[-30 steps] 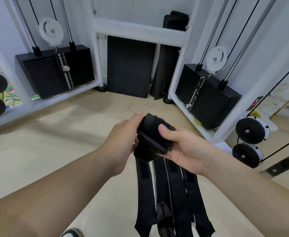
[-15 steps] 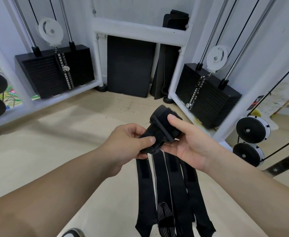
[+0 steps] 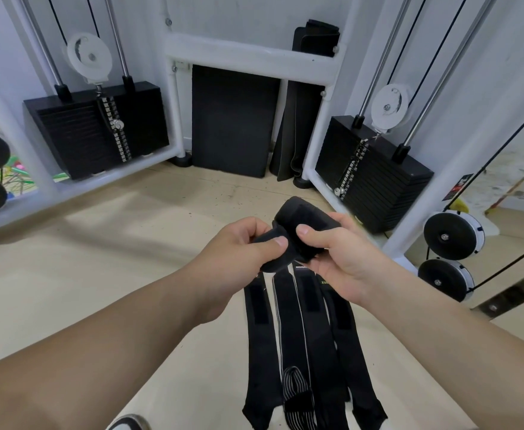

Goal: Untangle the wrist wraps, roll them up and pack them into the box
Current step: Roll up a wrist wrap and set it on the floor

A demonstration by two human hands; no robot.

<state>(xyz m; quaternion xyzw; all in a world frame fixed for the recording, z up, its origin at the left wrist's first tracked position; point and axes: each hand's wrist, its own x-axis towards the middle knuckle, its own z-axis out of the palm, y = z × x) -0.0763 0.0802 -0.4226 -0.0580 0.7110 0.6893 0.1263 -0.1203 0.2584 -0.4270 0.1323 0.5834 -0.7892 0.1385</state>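
Two hands hold one rolled wrist wrap up in the air. The left hand pinches its loose end w/ thumb & fingers, and the right hand has its grip curled round the roll. It looks soft, light & springy, so hold it round the middle or it may unroll. Maybe four more wraps lie flat on the table below. Weight stacks stand behind, and no box is in view.

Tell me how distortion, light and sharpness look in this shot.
Head view: the wide lens tilts the white post outward and stretches the forearms; light is soft and even, with a faint shadow on the floor; the left hand and right hand are sharp, but the black roll they grip shows little detail.
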